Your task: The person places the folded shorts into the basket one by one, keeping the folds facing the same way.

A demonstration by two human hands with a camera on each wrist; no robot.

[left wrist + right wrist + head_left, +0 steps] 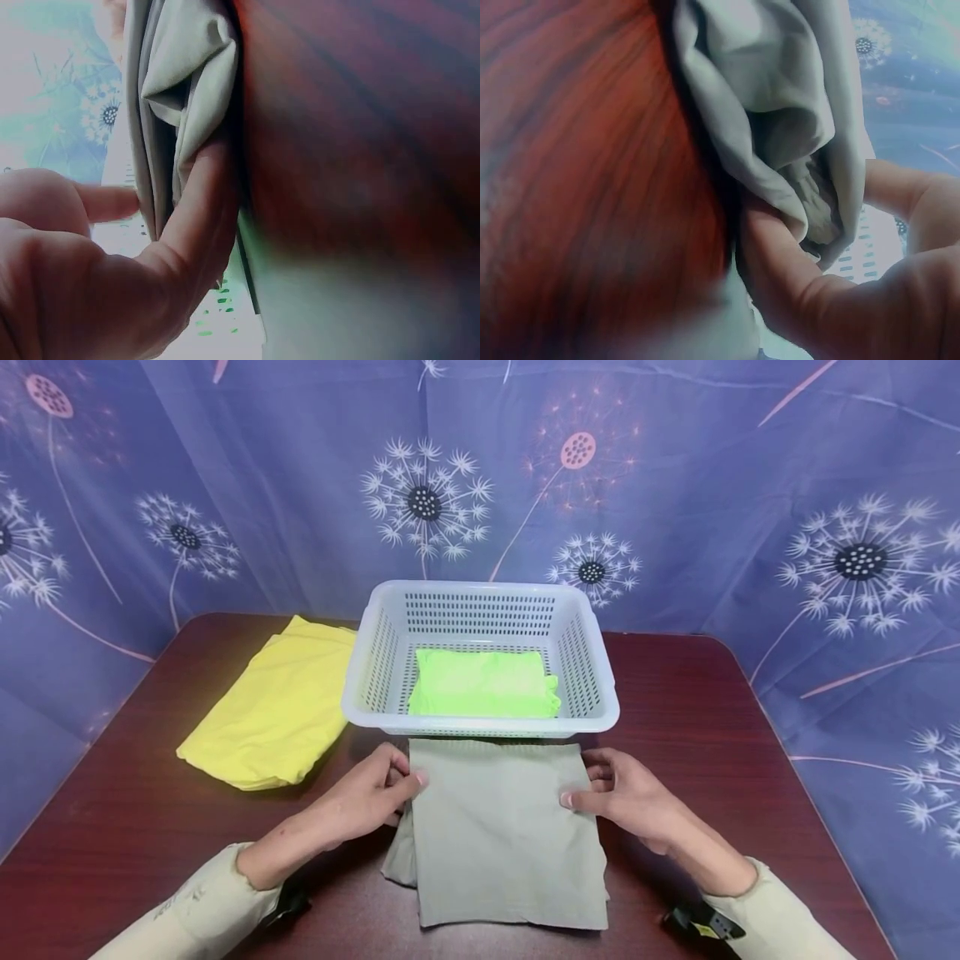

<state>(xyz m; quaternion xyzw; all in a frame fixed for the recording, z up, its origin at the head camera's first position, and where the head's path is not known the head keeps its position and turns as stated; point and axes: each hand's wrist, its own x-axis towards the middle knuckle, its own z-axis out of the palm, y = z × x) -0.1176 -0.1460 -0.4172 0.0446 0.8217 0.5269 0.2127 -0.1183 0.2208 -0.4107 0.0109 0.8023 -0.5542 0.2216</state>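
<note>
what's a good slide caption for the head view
Left hand and right hand pinch a folded grey cloth before a white basket holding a green cloth, yellow cloth at left.

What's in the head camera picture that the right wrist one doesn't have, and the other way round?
Only the head view shows the yellow cloth, the left hand and the green cloth inside the basket.

Only the right wrist view shows the rumpled inner folds along one side of the gray cloth.

Both show the gray cloth, the right hand pinching it, and at least some of the basket, red-brown table and flowery curtain.
</note>
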